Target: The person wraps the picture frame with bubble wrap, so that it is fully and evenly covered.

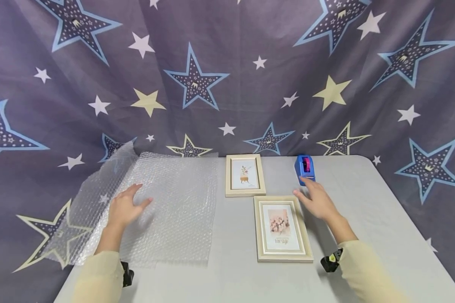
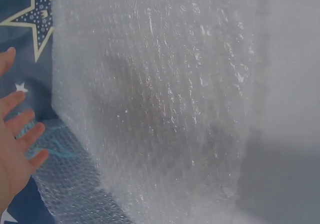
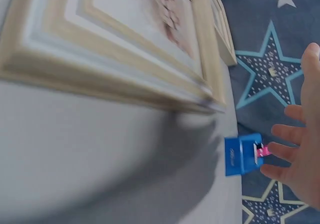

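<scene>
My left hand (image 1: 124, 207) hovers over a sheet of bubble wrap (image 1: 178, 210), fingers spread and holding nothing. In the left wrist view the same hand (image 2: 17, 154) shows at the left edge, apart from the bubble wrap (image 2: 165, 94). My right hand (image 1: 317, 201) is held above the table beside the larger picture frame (image 1: 283, 256), its fingers extended toward a blue tape dispenser (image 1: 300, 168). Nothing is in its grasp. The right wrist view has the hand (image 3: 302, 149) and dispenser (image 3: 234, 156) at the right. A smaller picture frame (image 1: 260, 176) lies behind the larger one.
The grey-white table (image 1: 235, 277) carries all these things. Bubble wrap hangs past the table's left edge. A dark curtain (image 1: 250, 97) printed with stars rises directly behind the table and down its sides. Black wrist cameras sit at both sleeves.
</scene>
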{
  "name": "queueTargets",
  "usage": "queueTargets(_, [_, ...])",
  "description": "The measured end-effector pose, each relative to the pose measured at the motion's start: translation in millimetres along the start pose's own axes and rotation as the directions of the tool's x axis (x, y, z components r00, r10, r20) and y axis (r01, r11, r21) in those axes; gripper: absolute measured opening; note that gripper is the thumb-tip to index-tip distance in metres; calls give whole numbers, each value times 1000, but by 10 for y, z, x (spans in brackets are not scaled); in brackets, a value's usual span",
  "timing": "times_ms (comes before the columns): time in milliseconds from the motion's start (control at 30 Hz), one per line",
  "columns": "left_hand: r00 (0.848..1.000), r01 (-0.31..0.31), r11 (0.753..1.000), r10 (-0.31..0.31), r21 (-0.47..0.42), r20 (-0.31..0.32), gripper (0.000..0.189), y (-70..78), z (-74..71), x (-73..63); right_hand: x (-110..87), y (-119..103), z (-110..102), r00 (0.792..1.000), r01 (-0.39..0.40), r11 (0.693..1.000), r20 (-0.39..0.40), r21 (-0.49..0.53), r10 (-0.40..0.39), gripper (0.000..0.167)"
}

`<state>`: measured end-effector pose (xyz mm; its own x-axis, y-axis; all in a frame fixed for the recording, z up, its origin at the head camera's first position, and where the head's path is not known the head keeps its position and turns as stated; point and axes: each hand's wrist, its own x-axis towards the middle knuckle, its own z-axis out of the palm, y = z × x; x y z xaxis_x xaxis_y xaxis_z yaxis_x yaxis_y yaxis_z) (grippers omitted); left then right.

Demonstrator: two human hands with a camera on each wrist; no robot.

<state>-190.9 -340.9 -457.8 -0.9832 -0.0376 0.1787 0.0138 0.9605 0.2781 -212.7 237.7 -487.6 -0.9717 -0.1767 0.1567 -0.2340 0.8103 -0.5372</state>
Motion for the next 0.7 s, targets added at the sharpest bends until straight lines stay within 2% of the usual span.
queueTargets(200, [997, 71, 997, -70, -28, 41, 70, -72, 21, 21, 50, -136, 192, 1000, 7, 999, 19, 41, -7, 61])
queueTargets(300, [992, 97, 995, -93, -36, 85, 72, -82, 47, 37, 81, -215, 285, 1000, 6, 998, 19, 66, -8, 58])
queueTargets(433, [984, 115, 993, -111, -19, 137, 76, -99, 94, 62, 148, -359, 385, 999, 12, 995, 32, 98, -15, 56])
queueTargets(700, [970, 153, 988, -157, 37, 186, 79, -174, 141, 133, 233, -631, 593, 996, 28, 993, 86, 119, -38, 50])
